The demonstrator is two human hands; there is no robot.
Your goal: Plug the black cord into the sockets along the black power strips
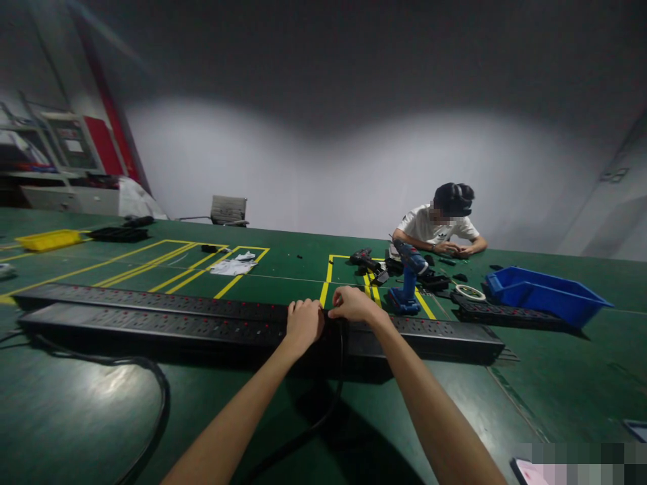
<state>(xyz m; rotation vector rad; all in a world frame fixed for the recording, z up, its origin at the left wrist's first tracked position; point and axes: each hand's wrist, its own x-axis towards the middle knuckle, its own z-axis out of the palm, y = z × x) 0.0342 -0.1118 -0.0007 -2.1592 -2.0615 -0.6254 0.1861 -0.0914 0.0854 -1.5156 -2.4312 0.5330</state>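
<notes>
Long black socket strips (166,329) with rows of red marks lie side by side across the green table. My left hand (304,325) rests on them near the middle, its fingers curled round something I cannot make out. Just to its right, my right hand (352,304) is bent at the wrist with fingertips pinched together over the strips; anything between them is too small to tell. A black cable (340,384) hangs from the strips below my right hand and runs toward me.
A blue cordless drill (406,279) stands behind the strips. Black parts, a tape roll (470,292) and a blue bin (548,293) are at the right. Across the table leans a person (437,225). White paper (233,265) and a yellow tray (49,240) lie at the left.
</notes>
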